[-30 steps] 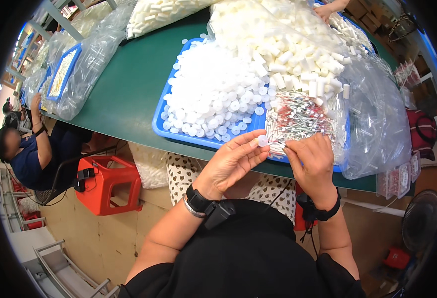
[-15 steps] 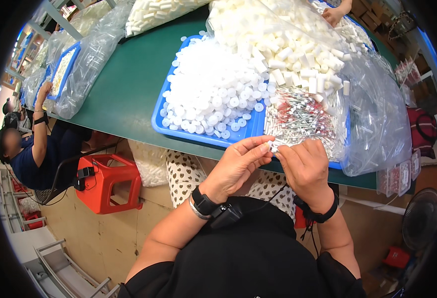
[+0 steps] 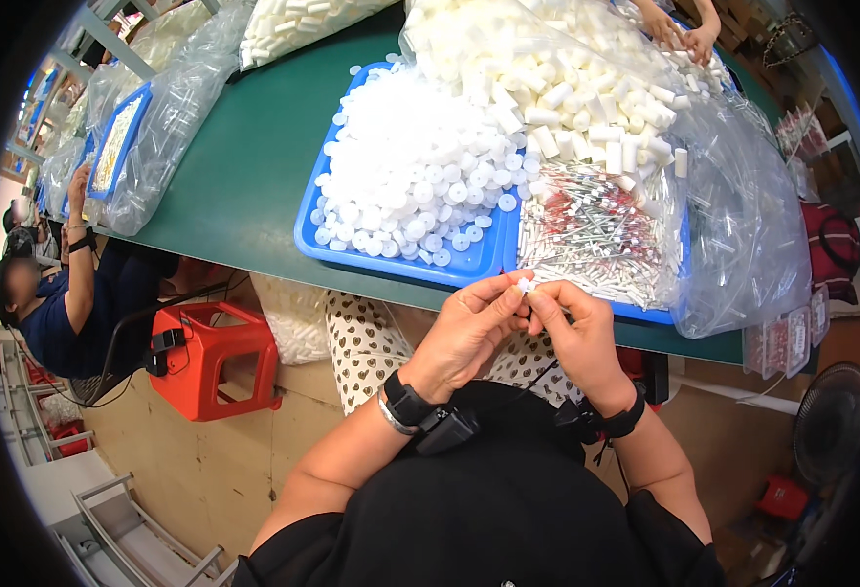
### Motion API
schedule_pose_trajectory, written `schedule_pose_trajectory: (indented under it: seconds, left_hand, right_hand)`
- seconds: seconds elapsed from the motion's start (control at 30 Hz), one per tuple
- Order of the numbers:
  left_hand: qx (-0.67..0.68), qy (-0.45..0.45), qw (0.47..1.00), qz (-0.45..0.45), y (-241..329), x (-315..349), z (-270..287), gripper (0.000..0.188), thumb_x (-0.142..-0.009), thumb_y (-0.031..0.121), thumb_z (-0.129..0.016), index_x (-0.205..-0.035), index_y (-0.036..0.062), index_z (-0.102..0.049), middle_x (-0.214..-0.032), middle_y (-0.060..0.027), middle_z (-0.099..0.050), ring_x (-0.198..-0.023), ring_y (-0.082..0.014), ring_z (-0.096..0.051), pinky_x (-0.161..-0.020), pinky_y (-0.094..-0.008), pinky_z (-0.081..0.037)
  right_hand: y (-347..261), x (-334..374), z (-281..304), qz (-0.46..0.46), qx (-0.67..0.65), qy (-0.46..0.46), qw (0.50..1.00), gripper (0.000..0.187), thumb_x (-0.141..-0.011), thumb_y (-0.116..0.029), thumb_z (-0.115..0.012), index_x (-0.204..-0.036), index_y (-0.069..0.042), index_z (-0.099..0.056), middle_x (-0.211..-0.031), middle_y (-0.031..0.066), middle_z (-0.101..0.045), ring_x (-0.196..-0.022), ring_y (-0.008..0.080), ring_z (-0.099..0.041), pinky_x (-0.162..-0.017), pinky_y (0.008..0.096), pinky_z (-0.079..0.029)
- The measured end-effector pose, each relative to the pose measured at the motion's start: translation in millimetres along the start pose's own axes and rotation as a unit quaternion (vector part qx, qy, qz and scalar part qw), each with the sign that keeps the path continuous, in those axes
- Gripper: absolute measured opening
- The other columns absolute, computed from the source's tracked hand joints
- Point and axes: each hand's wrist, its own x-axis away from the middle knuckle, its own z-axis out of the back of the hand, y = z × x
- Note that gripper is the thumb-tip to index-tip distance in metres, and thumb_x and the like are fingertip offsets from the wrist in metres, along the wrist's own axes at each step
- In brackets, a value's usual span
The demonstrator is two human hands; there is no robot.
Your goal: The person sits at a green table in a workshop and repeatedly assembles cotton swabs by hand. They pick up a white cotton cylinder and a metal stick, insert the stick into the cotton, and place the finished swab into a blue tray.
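Observation:
My left hand (image 3: 466, 330) and my right hand (image 3: 579, 328) meet in front of the table's near edge. Both pinch a small white part (image 3: 526, 285) between thumb and fingertips; the fingers cover most of it, so its full shape is hidden. Just beyond them, a blue tray (image 3: 391, 262) holds a heap of translucent white discs (image 3: 405, 166). Beside it on the right lies a pile of thin metal rods (image 3: 596, 230) with white and red ends. White foam cylinders (image 3: 586, 98) spill from a clear bag behind the rods.
Crumpled clear plastic (image 3: 738, 235) hangs over the table's right edge. On the left stands a red stool (image 3: 217, 357), near a seated person (image 3: 53, 303) working at another blue tray (image 3: 117, 142). Another person's hands (image 3: 679, 34) reach in at the far right. A black fan (image 3: 831, 421) is at the lower right.
My right hand has turned and shifted slightly left and down, its fingertips closer to my left hand's. At the far right, a second hand of the other person has come into view.

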Motion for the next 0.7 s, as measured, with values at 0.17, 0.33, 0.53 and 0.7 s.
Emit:
schedule_pose_trajectory:
  seconds: [0.17, 0.33, 0.53, 0.7]
  left_hand:
    - [-0.03, 0.062, 0.998, -0.013, 8, 4, -3, 0.032, -0.1, 0.021, -0.057, -0.123, -0.0003, -0.056, -0.106, -0.0122, -0.066, -0.097, -0.0206, -0.065, -0.086, -0.0312, -0.053]
    - [0.018, 0.063, 0.997, -0.028, 16, 8, 2, 0.028, -0.101, 0.022, -0.055, -0.119, 0.0012, -0.054, -0.111, -0.0152, -0.065, -0.109, -0.0257, -0.064, -0.094, -0.0348, -0.054]
    - [0.014, 0.054, 0.998, -0.003, 9, 6, 0, 0.027, -0.102, 0.021, -0.052, -0.12, 0.0013, -0.052, -0.113, -0.0162, -0.064, -0.109, -0.0271, -0.065, -0.094, -0.0352, -0.055]
    - [-0.001, 0.06, 0.998, 0.001, 9, 6, -11, 0.033, -0.103, 0.021, -0.049, -0.129, 0.0001, -0.047, -0.122, -0.0192, -0.06, -0.111, -0.0274, -0.064, -0.096, -0.0358, -0.054]
  right_hand:
    - [-4, 6, 7, 0.056, 0.129, 0.013, 0.99, 0.015, -0.095, -0.016, -0.063, -0.096, -0.001, -0.065, -0.075, 0.0098, -0.067, -0.063, 0.0194, -0.061, -0.06, 0.0302, -0.048]
    - [7, 5, 63, 0.202, 0.442, 0.107, 0.867, 0.007, -0.085, -0.009, -0.066, -0.09, -0.004, -0.066, -0.08, 0.0106, -0.065, -0.073, 0.0305, -0.062, -0.067, 0.0406, -0.048]
    - [3, -8, 82, 0.246, 0.555, -0.004, 0.795, 0.01, -0.074, -0.003, -0.06, -0.083, -0.005, -0.064, -0.073, 0.0082, -0.059, -0.071, 0.0265, -0.061, -0.066, 0.0383, -0.049]
    - [0, -22, 72, 0.214, 0.613, -0.079, 0.756, 0.002, -0.073, -0.003, -0.059, -0.074, -0.004, -0.06, -0.074, 0.0101, -0.06, -0.068, 0.026, -0.064, -0.06, 0.0368, -0.05]
